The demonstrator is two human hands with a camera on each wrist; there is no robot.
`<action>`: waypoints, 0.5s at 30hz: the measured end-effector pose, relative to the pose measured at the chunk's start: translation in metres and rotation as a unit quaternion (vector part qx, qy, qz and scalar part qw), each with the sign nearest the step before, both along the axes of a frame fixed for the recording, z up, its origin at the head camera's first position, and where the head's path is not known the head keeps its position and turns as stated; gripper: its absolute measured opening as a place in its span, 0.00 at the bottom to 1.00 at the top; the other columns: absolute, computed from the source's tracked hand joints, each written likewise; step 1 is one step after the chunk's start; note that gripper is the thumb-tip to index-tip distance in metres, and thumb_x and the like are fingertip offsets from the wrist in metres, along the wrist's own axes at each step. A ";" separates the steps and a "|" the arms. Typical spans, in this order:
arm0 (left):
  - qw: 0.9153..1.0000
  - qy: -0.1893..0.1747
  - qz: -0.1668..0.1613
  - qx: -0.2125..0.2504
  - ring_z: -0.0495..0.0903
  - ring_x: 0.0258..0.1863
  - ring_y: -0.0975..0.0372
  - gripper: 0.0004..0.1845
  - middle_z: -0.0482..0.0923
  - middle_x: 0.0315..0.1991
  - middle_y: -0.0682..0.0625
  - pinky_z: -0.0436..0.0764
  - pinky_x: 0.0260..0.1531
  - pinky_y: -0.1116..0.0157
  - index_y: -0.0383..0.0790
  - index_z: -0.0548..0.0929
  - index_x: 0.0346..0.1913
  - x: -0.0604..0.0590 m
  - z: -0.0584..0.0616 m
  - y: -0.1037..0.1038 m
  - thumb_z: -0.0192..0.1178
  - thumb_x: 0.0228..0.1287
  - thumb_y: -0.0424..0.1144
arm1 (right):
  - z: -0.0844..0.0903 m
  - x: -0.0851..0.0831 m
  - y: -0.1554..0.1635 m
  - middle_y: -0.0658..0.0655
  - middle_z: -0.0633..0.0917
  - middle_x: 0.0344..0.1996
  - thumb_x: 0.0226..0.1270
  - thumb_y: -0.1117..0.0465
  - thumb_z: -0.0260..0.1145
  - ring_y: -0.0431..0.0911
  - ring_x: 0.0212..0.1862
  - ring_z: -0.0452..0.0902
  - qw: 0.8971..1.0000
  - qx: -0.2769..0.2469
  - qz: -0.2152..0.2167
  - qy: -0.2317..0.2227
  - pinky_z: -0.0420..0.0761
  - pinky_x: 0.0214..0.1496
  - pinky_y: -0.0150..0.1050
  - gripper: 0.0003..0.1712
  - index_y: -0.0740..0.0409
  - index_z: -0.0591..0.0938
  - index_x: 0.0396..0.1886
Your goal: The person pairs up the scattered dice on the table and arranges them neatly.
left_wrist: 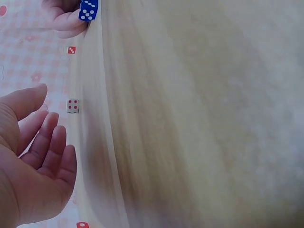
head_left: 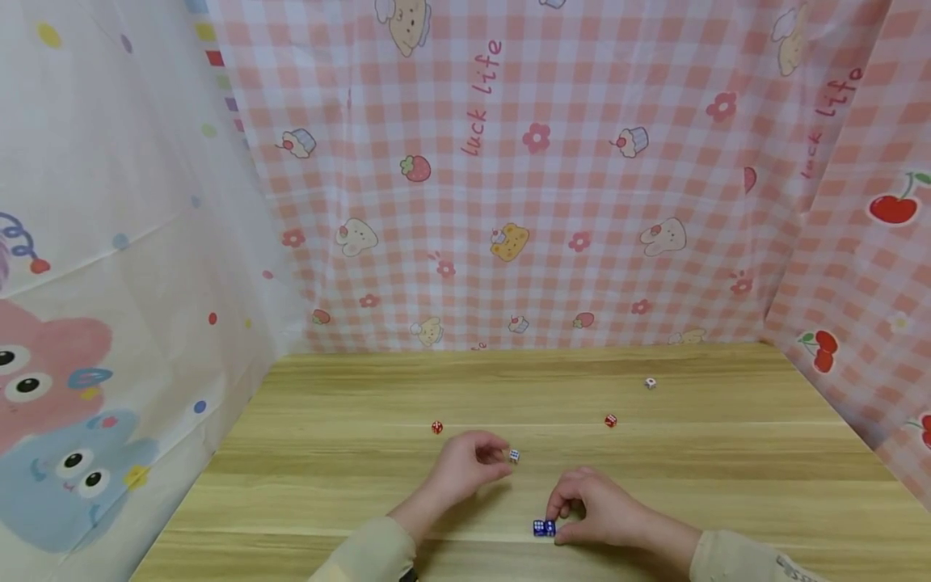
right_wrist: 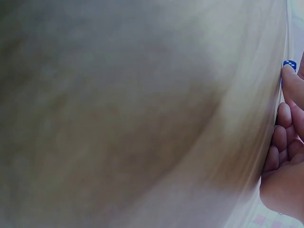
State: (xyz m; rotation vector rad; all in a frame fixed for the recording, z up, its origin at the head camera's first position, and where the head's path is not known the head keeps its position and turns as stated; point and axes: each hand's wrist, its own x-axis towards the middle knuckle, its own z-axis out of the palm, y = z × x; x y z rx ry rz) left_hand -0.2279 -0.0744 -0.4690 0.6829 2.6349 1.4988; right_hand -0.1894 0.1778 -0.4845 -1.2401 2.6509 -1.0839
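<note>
Two hands at work: left hand (head_left: 465,467) and right hand (head_left: 600,508), both low on the wooden table (head_left: 334,453).
Blue dice: pair (head_left: 544,528) side by side at the table's near edge, touching the right hand's fingertips.
Right grip: fingers curled down against the blue dice; whether they pinch or merely touch, cannot tell.
Left grip: fingers relaxed and loosely bent, holding nothing (left_wrist: 33,156).
White die: (head_left: 514,456) just beside the left fingertips, apart from them.
Strays: two red dice (head_left: 437,428) (head_left: 611,420) and a further white die (head_left: 650,383), well apart toward the back.
Handling: judged light, hard, smooth-faced; likely to roll or skid if nudged.
Hold: opposite flat faces, thumb against forefinger.
</note>
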 end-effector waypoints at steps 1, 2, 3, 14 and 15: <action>1.000 0.000 0.006 -0.006 0.81 0.35 0.60 0.15 0.84 0.35 0.49 0.79 0.39 0.67 0.32 0.86 0.44 -0.001 0.000 0.000 0.75 0.52 0.32 | 0.000 0.000 0.000 0.35 0.77 0.28 0.50 0.52 0.80 0.33 0.37 0.69 1.000 0.001 0.000 0.003 0.69 0.43 0.36 0.12 0.42 0.85 0.31; 1.000 -0.002 0.011 -0.011 0.81 0.36 0.60 0.16 0.84 0.35 0.49 0.79 0.40 0.66 0.33 0.86 0.45 -0.002 -0.001 0.001 0.75 0.52 0.33 | -0.001 0.000 0.000 0.35 0.77 0.28 0.50 0.51 0.80 0.33 0.37 0.68 1.000 0.002 -0.001 0.003 0.69 0.43 0.36 0.12 0.42 0.85 0.31; 1.000 -0.003 0.015 -0.015 0.80 0.37 0.60 0.17 0.84 0.36 0.50 0.79 0.41 0.66 0.33 0.86 0.45 -0.003 -0.001 0.001 0.75 0.52 0.34 | -0.001 0.000 0.000 0.35 0.76 0.28 0.50 0.51 0.80 0.32 0.37 0.68 1.000 0.003 -0.001 0.005 0.69 0.43 0.36 0.12 0.42 0.85 0.31; 0.999 -0.006 0.032 -0.025 0.77 0.36 0.61 0.19 0.83 0.37 0.51 0.76 0.38 0.66 0.35 0.86 0.46 -0.012 -0.007 0.006 0.77 0.50 0.36 | -0.003 -0.002 0.001 0.34 0.76 0.28 0.51 0.51 0.80 0.33 0.38 0.68 1.000 0.007 0.003 0.008 0.68 0.43 0.37 0.12 0.42 0.84 0.32; 0.999 -0.004 0.032 -0.024 0.77 0.36 0.60 0.19 0.83 0.37 0.50 0.76 0.38 0.66 0.35 0.86 0.46 -0.013 -0.008 0.007 0.77 0.50 0.36 | -0.002 -0.002 0.001 0.34 0.76 0.28 0.50 0.51 0.80 0.33 0.38 0.68 1.000 0.008 0.003 0.007 0.68 0.43 0.37 0.12 0.42 0.84 0.32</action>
